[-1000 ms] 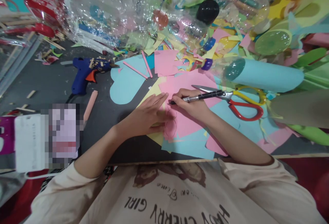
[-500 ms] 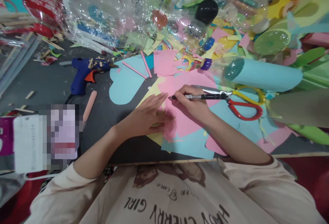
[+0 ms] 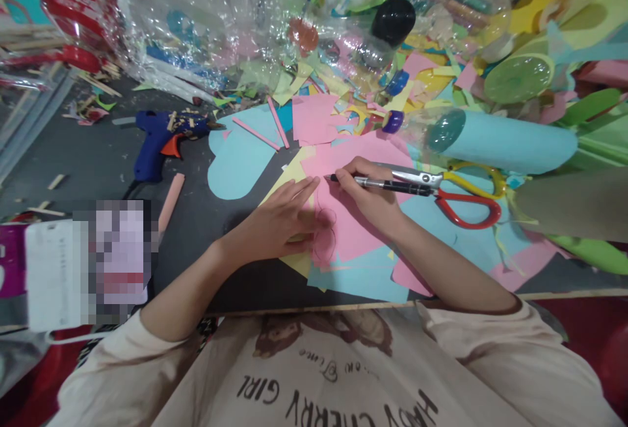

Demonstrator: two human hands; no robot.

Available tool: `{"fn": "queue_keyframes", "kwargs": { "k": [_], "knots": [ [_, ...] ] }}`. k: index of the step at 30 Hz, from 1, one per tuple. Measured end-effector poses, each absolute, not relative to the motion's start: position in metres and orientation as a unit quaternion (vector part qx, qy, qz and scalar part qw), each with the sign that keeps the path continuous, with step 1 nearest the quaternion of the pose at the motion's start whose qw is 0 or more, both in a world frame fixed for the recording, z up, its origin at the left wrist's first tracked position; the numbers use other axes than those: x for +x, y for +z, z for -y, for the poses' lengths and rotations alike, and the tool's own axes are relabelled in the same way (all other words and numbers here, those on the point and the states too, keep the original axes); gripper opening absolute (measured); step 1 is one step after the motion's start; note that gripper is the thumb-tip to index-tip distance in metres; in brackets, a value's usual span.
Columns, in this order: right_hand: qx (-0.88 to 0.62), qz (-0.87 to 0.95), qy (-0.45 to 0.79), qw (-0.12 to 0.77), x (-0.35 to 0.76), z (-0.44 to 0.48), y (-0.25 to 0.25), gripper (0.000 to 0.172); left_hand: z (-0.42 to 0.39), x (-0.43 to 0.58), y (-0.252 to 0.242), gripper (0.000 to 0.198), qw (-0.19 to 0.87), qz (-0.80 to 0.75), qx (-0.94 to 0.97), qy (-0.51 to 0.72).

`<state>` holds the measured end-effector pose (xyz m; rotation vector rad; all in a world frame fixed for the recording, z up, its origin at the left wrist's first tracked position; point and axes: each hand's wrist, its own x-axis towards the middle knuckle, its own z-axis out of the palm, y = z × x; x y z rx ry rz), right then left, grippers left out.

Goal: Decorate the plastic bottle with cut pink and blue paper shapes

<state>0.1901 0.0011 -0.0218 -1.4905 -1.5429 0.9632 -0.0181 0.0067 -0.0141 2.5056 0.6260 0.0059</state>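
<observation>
A black pen [image 3: 392,185] with a clear barrel is pinched in my right hand [image 3: 369,193], its tip at the upper left part of a pink sheet of paper [image 3: 360,231]. Curved outlines are drawn along the sheet's left side. My left hand [image 3: 280,219] lies flat with fingers stretched, the fingertips on the pink sheet's left edge. Beneath that hand a yellow sheet [image 3: 296,260] partly shows. Right beside the pen lie scissors [image 3: 466,197] with one yellow and one red handle, their blades partly hidden by my right hand.
A blue glue gun [image 3: 152,142] lies at left, near a light blue heart-shaped paper [image 3: 238,165]. A bottle wrapped in blue paper [image 3: 515,141] lies at right. Clear plastic bottles [image 3: 235,15] and paper scraps crowd the back. A phone-like object [image 3: 122,250] is blurred at left.
The pen tip has moved slightly up and right on the pink sheet, and the pen's back end has tilted down. My left hand has stayed in place.
</observation>
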Motion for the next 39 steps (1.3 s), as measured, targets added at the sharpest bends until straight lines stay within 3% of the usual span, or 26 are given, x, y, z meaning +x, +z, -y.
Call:
{"fn": "queue_keyframes", "kwargs": {
  "k": [12,23,30,36,39],
  "knots": [
    [-0.596,0.604,0.346,0.399,0.1909,0.0002,-0.0244,0.033,-0.0069,-0.0184,-0.0143,0.039,0.274,-0.232,0.933,-0.001],
    [-0.559,0.600,0.446,0.360,0.1907,0.0005,-0.0207,0.027,-0.0060,-0.0186,-0.0152,0.036,0.267,-0.228,0.936,0.010],
    [-0.551,0.485,0.488,0.472,0.1909,-0.0015,-0.0249,0.033,-0.0064,-0.0181,-0.0135,0.032,0.240,-0.246,0.938,0.028],
    [-0.541,0.512,0.449,0.493,0.1917,-0.0001,-0.0189,0.037,-0.0078,-0.0190,-0.0148,0.036,0.218,-0.273,0.936,0.043],
    [-0.554,0.553,0.420,0.459,0.1942,-0.0002,-0.0184,0.033,-0.0082,-0.0191,-0.0157,0.035,0.218,-0.277,0.935,0.047]
  ]
}}
